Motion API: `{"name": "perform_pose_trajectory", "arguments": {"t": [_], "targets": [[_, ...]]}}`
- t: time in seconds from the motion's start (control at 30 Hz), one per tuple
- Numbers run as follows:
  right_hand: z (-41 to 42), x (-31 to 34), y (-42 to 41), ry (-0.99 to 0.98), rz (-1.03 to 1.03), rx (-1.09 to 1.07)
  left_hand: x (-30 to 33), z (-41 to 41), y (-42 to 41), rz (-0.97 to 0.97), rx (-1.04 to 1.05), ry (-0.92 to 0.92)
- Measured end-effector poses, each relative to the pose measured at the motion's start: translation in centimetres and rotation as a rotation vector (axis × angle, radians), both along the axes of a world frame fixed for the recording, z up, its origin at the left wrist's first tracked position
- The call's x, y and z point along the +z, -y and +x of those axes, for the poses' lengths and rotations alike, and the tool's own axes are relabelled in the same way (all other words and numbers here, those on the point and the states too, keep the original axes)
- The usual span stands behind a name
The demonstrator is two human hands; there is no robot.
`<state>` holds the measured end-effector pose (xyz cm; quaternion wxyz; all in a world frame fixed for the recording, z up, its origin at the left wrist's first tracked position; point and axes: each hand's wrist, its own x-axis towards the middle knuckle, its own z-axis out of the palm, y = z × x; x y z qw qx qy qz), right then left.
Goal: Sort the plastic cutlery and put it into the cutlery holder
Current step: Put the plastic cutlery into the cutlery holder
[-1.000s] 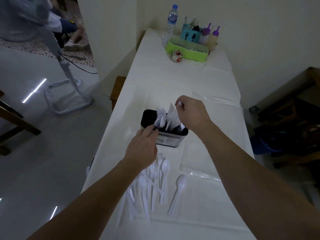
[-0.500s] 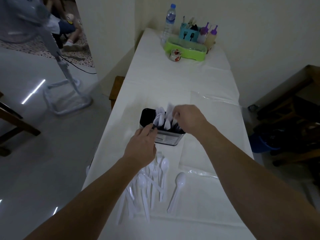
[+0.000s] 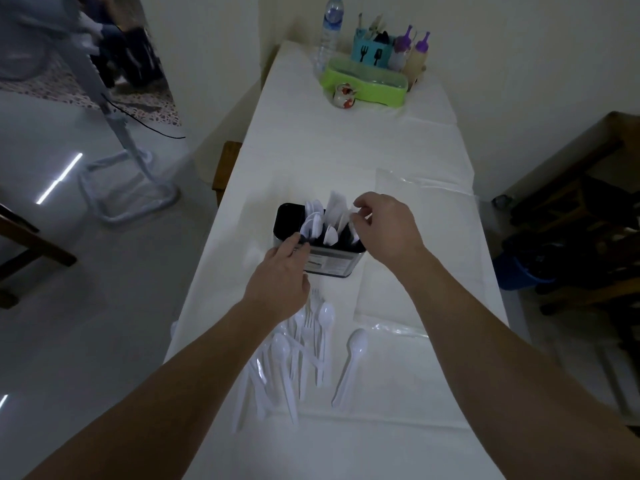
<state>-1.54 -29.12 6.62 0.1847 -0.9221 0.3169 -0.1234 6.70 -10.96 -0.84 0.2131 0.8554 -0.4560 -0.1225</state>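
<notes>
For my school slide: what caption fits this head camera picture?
Left hand steadies the cutlery holder; right hand tucks in plastic cutlery.

Cutlery holder (image 3: pixel 329 265) part-filled, upright mid-desk.
White plastic cutlery (image 3: pixel 298 355) lies loose near it; apparently spoons and forks.

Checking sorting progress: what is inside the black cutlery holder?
White plastic spoons and other white pieces stand in the cutlery holder. The right hand covers its right end; the bottom is hidden.
</notes>
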Motion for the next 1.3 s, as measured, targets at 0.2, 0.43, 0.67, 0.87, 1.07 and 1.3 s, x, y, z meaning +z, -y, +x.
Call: {"name": "perform_pose_trajectory", "arguments": {"t": [0.2,0.43,0.67,0.87,1.07,1.3], "targets": [[-4.6,-0.5,-2.7,0.231,0.111,-0.239,-0.1,-1.2,-0.9,-0.195,0.039,0.033],[-10.8,-8.9,-8.7,-0.055,0.351,-0.490,-1.0,-3.2,-2.8,-0.123,0.176,-0.019],[-12.8,-13.8,-12.9,-0.337,0.457,-0.597,-3.1,-5.1,-5.1,0.037,0.194,-0.124],[-12.5,-14.8,-12.7,-0.256,0.498,-0.648,-4.3,-6.1,-6.4,0.082,0.209,-0.167],[-13.0,-14.9,-12.1,-0.086,0.671,-0.578,-4.2,-6.6,-6.3,0.093,0.225,-0.315],[-11.5,-12.9,-12.9,0.222,0.996,-0.477,-3.5,-7.5,-4.0,0.002,0.349,-0.858]]}}
